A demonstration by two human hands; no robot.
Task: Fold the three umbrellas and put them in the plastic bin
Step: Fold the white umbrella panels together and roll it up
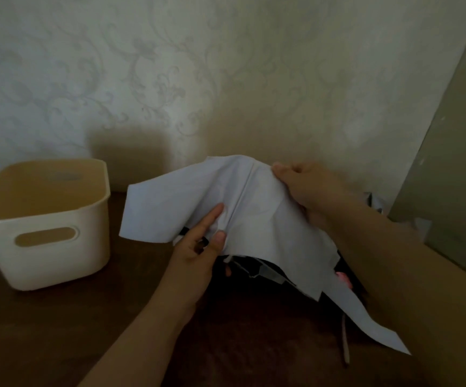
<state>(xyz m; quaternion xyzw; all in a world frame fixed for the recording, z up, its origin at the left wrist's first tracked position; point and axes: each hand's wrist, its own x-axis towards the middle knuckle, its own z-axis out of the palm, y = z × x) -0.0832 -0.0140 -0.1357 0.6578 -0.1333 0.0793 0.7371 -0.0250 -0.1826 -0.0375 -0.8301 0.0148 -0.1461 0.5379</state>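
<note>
A pale grey-white umbrella (257,216) lies collapsed and loose above the dark wooden table (58,331), its canopy panels hanging in folds. My left hand (198,252) pinches a fold of the canopy near its lower edge, thumb on top. At the top right of the fabric my right hand (301,185) grips the canopy. Dark ribs and a black lining show under the cloth. A cream plastic bin (42,222) with a slot handle stands to the left, apart from the umbrella; nothing shows inside it.
A patterned wall rises right behind the table. A greenish panel (455,163) leans at the right edge. Something pink (343,277) and a thin strap (344,342) peek out under the umbrella. More crumpled grey fabric (374,202) lies behind my right forearm.
</note>
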